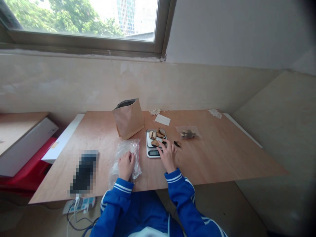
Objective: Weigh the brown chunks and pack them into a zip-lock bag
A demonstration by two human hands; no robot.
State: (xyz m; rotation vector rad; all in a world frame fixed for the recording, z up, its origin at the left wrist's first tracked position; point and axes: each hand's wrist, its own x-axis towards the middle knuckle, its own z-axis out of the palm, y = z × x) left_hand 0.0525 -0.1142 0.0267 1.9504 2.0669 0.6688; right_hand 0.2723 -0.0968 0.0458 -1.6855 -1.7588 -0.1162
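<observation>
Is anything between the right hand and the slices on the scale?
Nothing visible. The right hand lies at the near right edge of the scale, its fingers already reaching the slices on the pan. The left hand rests on a clear bag.

blue white-striped sleeve (pixel 175 179), brown paper bag (pixel 129 119), red box (pixel 29 176).

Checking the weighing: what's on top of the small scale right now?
Several tan slices lie on the scale platform. The right hand covers its near right corner, hiding whatever is beneath; the display is unreadable.
</observation>
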